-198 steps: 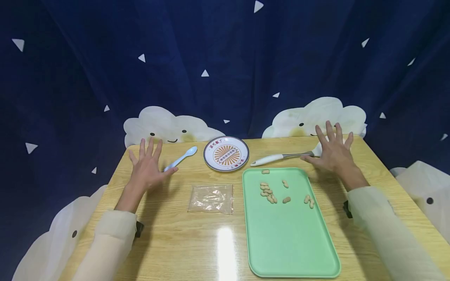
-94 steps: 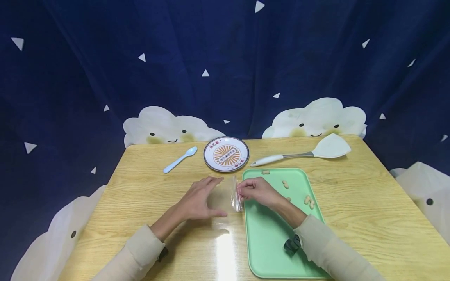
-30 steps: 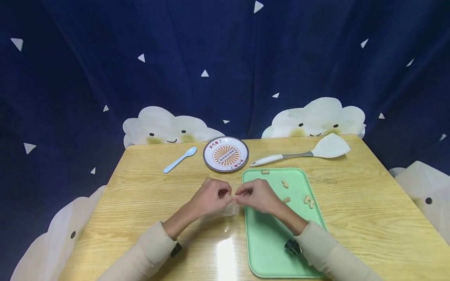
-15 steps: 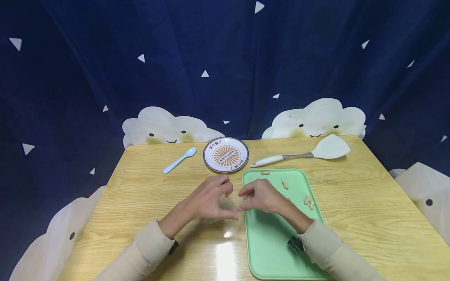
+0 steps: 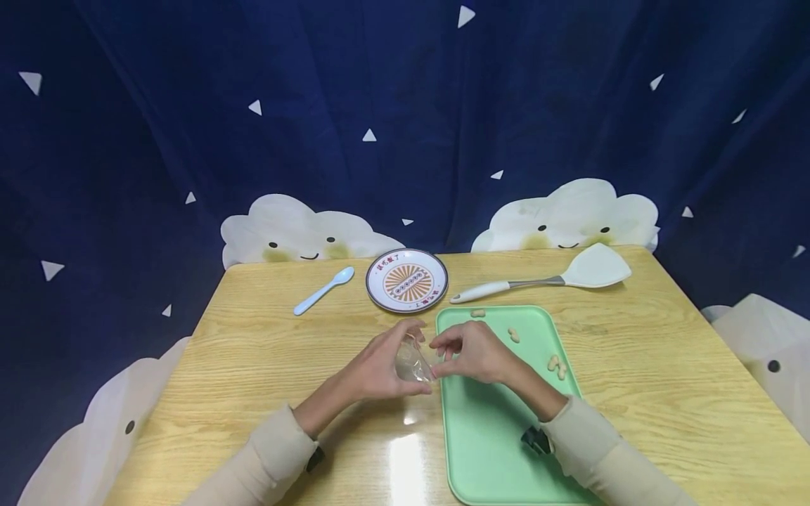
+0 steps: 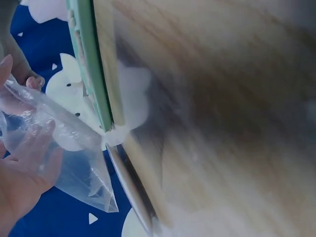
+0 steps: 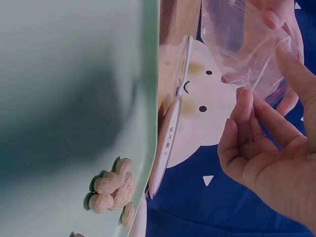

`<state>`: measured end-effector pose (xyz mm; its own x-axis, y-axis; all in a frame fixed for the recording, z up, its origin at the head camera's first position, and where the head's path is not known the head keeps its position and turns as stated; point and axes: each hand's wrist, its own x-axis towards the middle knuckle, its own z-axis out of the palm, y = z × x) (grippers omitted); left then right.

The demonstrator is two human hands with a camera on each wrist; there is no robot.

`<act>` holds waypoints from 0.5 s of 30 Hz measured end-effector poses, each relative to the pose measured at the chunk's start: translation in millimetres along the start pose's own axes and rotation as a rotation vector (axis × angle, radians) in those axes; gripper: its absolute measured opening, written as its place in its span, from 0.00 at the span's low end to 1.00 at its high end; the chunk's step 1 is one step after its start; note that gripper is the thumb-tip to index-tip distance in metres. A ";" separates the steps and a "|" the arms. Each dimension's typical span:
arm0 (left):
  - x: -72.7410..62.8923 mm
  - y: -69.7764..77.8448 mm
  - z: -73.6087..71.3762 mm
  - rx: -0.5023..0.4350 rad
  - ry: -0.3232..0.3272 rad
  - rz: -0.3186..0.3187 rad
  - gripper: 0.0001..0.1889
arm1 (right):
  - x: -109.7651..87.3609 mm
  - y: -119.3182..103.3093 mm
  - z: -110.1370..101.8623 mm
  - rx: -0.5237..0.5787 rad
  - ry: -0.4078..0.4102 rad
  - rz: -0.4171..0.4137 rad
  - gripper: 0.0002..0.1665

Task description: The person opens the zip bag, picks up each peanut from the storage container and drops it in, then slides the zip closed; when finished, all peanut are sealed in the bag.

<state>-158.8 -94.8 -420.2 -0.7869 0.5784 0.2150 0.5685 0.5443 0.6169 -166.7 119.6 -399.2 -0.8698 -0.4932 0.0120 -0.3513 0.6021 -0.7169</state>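
A clear plastic zip bag (image 5: 413, 362) hangs between my two hands, beside the tray's left edge. My left hand (image 5: 378, 369) cups it from the left, thumb low and fingers high, with the film between them. In the left wrist view the fingers of that hand show through the bag (image 6: 79, 168). My right hand (image 5: 482, 353) holds the bag's edge from the right, above the green tray (image 5: 500, 443). The right wrist view shows its thumb and fingertips at separate spots on the bag's rim, which looks parted. Nothing shows inside the bag (image 7: 229, 37).
Several peanuts (image 5: 513, 335) lie in the tray; a cluster of peanuts (image 7: 116, 185) is seen in the right wrist view. Behind stand a patterned plate (image 5: 407, 281), a light blue spoon (image 5: 323, 292) to its left, and a white turner (image 5: 595, 268) to its right.
The bag lay flat on the table at first and is now lifted between both hands. Since a second ago the left fingers have spread from a pinch to a wider hold around it.
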 end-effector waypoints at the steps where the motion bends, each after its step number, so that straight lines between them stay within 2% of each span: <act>1: -0.4 -0.4 0.7 -0.027 0.004 -0.012 0.48 | -0.1 0.6 0.4 0.001 0.006 -0.005 0.26; 4: -1.6 -1.6 2.4 -0.055 0.000 -0.039 0.52 | -0.2 2.1 2.0 0.006 0.020 -0.018 0.26; 10: -4.2 -4.0 6.5 -0.052 -0.037 -0.118 0.51 | -1.5 5.5 4.8 -0.001 0.039 -0.044 0.26; 15: -4.0 -6.6 9.5 -0.078 -0.041 -0.143 0.49 | -4.2 9.8 2.9 0.008 0.043 -0.091 0.24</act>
<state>-157.2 -94.9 -432.4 -0.8469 0.5239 0.0907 0.4301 0.5748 0.6961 -165.4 125.8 -408.3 -0.8487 -0.5179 0.1069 -0.4267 0.5512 -0.7170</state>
